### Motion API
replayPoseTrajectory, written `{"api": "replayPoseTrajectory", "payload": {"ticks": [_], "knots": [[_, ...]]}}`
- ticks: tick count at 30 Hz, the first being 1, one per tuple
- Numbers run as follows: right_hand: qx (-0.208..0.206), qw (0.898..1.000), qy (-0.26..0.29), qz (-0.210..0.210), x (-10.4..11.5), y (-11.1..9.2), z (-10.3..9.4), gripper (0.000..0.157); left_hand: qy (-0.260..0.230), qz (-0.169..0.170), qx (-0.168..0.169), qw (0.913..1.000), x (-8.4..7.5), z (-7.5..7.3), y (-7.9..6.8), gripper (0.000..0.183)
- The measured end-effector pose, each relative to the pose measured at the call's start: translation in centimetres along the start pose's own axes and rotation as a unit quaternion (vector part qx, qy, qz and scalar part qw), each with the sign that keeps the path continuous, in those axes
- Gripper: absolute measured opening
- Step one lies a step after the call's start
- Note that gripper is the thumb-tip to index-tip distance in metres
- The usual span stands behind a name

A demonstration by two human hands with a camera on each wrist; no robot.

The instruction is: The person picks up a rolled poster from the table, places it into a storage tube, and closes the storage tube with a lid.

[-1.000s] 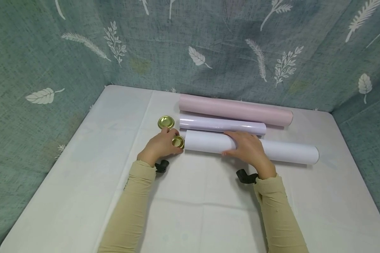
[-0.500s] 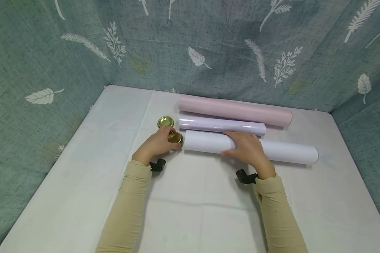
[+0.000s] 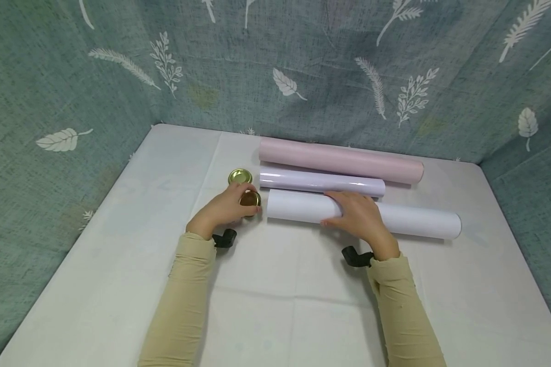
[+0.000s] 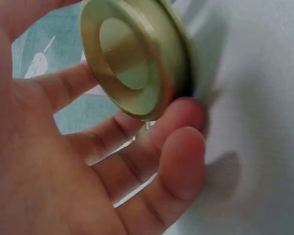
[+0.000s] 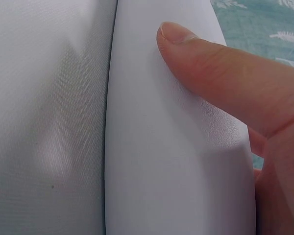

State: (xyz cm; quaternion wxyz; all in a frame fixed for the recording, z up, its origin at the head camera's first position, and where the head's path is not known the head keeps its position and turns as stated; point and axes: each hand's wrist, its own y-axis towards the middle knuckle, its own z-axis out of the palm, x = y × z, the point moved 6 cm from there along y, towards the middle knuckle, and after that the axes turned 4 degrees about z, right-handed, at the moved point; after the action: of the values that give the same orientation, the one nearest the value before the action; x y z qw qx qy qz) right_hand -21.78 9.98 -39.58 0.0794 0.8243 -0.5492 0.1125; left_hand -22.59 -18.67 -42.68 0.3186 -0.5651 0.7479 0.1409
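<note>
Left hand point(image 3: 222, 208) has a gold lid point(image 3: 250, 201) pinched just beside the end of the white tube point(image 3: 298, 205), which the right hand point(image 3: 360, 216) grips on the table point(image 3: 266, 316). I'd call this lid-handling; next move needs a secure pinch and steady tube. Can't tell if the lid's airborne.

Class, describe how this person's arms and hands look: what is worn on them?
The left sleeve and right sleeve are long, plain khaki-tan cloth, wrinkled along the forearms and ending in cuffs at the wrists. A bent black fitting shows at the left wrist and another at the right; no cables show. The left hand and right hand are gloveless.
</note>
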Motion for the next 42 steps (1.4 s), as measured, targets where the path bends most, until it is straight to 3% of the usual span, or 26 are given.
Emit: {"api": "replayPoseTrajectory", "payload": {"ticks": [6, 11, 21, 27, 33, 37, 42], "knots": [[0.007, 1.0, 0.0, -0.001, 0.1, 0.0, 0.0, 0.077, -0.04, -0.028, 0.023, 0.9985, 0.2, 0.0, -0.3, 0.062], [0.009, 1.0, 0.004, 0.001, 0.0, 0.0, 0.0, 0.077, -0.049, -0.041, 0.038, 0.9972, 0.3, 0.2, -0.4, 0.053], [0.008, 1.0, -0.008, -0.009, 0.1, -0.2, 0.0, 0.082, -0.043, -0.003, 0.026, 0.9987, -0.4, -0.4, -0.7, 0.036], [0.009, 1.0, -0.014, -0.009, 0.1, -0.2, 0.0, 0.084, -0.001, 0.031, -0.002, 0.9995, -0.9, -0.9, -0.4, 0.022], [0.004, 1.0, -0.016, -0.004, 0.1, -0.2, 0.0, 0.084, -0.003, 0.015, -0.003, 0.9999, -0.7, -0.9, -0.2, 0.019], [0.003, 1.0, -0.014, -0.006, 0.1, -0.2, -0.1, 0.083, -0.036, 0.008, -0.012, 0.9992, -0.7, -0.9, -0.1, 0.016], [0.004, 1.0, -0.014, -0.005, 0.0, -0.1, 0.1, 0.082, -0.143, 0.0, 0.024, 0.9894, -0.9, 0.2, -0.1, 0.018]]}}
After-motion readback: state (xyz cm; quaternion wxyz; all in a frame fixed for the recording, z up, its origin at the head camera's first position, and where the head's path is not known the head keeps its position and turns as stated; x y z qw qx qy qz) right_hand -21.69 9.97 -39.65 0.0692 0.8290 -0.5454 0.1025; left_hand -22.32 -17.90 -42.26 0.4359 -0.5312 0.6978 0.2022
